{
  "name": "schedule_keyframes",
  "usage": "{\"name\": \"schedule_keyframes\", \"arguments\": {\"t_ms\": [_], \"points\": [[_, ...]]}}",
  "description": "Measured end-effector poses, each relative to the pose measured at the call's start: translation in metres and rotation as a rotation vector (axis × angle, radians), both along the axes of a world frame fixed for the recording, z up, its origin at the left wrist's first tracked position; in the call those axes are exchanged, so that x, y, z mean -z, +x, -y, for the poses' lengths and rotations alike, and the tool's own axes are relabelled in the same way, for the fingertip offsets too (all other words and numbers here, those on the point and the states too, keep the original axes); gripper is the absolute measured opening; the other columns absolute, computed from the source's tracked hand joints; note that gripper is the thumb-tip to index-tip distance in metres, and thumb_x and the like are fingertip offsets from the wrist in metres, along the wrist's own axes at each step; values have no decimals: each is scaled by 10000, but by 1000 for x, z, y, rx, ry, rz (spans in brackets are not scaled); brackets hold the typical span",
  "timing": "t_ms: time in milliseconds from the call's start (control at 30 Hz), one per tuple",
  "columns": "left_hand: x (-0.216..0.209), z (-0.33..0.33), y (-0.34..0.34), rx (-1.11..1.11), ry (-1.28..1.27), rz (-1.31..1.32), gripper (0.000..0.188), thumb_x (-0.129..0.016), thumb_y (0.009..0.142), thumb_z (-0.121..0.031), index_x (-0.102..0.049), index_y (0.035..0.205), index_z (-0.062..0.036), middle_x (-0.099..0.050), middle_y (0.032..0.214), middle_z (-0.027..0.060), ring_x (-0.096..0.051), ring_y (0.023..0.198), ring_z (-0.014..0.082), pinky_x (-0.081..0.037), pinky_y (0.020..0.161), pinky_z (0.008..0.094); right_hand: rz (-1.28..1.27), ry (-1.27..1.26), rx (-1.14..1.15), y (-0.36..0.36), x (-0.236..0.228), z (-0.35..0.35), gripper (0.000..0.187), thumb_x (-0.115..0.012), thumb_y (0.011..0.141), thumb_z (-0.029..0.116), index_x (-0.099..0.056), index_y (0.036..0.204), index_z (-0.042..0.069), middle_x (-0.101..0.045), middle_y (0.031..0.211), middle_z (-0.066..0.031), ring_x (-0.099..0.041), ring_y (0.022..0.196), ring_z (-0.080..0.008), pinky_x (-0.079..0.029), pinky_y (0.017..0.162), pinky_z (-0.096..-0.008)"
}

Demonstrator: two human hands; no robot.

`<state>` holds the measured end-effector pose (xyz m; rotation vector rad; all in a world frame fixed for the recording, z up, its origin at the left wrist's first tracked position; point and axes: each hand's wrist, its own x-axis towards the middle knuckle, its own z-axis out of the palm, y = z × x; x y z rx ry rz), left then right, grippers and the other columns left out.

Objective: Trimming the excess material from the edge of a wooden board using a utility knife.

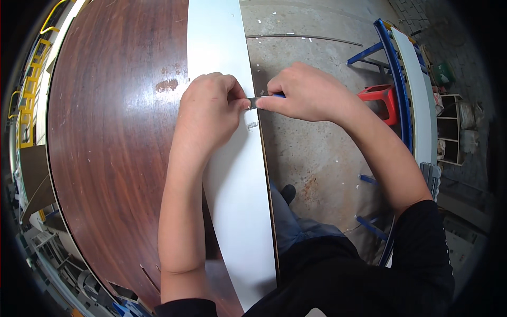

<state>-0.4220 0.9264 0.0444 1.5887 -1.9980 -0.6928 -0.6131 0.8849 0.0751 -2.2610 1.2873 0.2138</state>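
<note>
A long white board (237, 195) lies along the right edge of a dark brown wood-grain tabletop (116, 137). At the board's right edge, my right hand (306, 92) is closed round a small tool with a flat grey metal blade (253, 103); a bit of its blue handle (279, 95) shows between the fingers. My left hand (211, 105) rests over the board, thumb and fingers pinched together at the blade's left end. The blade lies across the board's edge between both thumbs. Just below it, small pale scraps (252, 126) lie on the board.
A red plastic stool (381, 103) stands on the concrete floor (317, 153) to the right. Beyond it, a blue metal frame (393, 68) bears another long pale board (417, 95). Yellow metal frames (30, 95) line the far left. A thin strip (311, 37) lies on the floor.
</note>
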Motion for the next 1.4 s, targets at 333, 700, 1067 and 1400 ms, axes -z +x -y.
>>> {"name": "schedule_keyframes", "arguments": {"t_ms": [333, 700, 1067, 1400], "points": [[-6, -10, -4, 14, 43, 76, 102, -745, 778, -81, -688, 749, 0, -661, 793, 183, -649, 819, 349, -516, 778, 454, -33, 14, -52, -1, -3, -9, 411, -616, 894, 414, -737, 803, 31, -676, 744, -211, -670, 758, -388, -551, 722, -468], [-9, -20, -9, -12, 56, 74, 81, -726, 776, -50, -671, 754, 5, -652, 797, 166, -639, 814, 350, -506, 755, 457, -94, 30, -45, -3, -8, -15, 402, -610, 909, 421, -754, 848, 51, -707, 782, -173, -697, 781, -353, -577, 706, -467], [-8, -24, -6, -54, 53, 28, 47, -729, 767, -46, -697, 772, -12, -646, 780, 147, -640, 790, 337, -500, 732, 435, 23, 103, -46, -6, 1, -10, 430, -622, 887, 407, -738, 835, -4, -680, 745, -219, -682, 754, -384, -565, 725, -448], [-2, -29, -8, -107, -63, 129, 114, -760, 797, -55, -695, 875, -4, -662, 831, 116, -664, 743, 253, -520, 683, 349, 41, 95, -64, -6, 7, -4, 430, -610, 882, 414, -743, 840, 7, -690, 770, -215, -682, 762, -389, -563, 734, -452]]}}
